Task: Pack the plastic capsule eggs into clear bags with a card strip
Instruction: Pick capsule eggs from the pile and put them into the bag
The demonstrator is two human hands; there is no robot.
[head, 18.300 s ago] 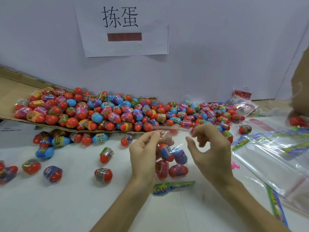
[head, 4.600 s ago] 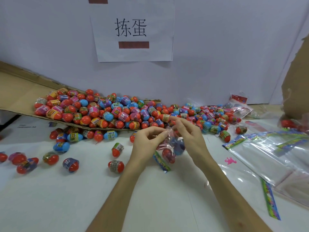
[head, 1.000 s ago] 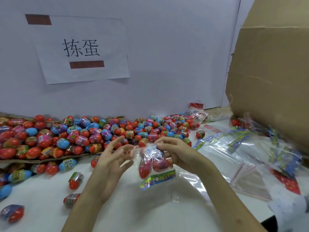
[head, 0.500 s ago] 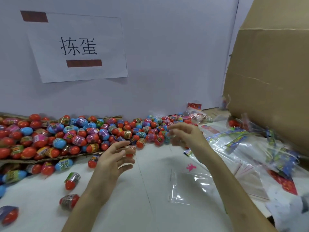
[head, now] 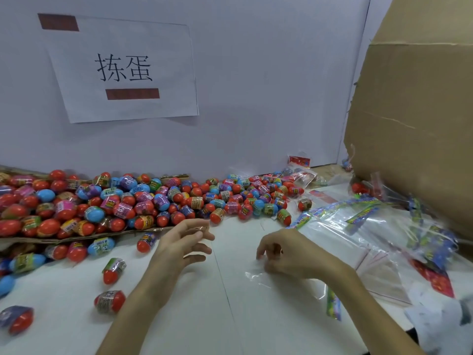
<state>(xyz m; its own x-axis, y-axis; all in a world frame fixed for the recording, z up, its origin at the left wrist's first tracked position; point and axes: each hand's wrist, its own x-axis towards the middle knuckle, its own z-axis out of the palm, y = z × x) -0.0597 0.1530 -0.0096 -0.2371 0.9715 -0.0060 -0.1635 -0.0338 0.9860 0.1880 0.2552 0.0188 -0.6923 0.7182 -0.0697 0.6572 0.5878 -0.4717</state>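
Filled bag gone from your hands. Right hand [head: 289, 254], fingers curled, now pinching fresh clear bag [head: 286, 283] at worktop's near-right; left hand [head: 183, 243] loosely open, empty. New pack starting.

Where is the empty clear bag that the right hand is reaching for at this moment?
In the head view the empty clear bag lies flat on the white table, right of centre, under the right hand, with a card strip at its near-right edge.
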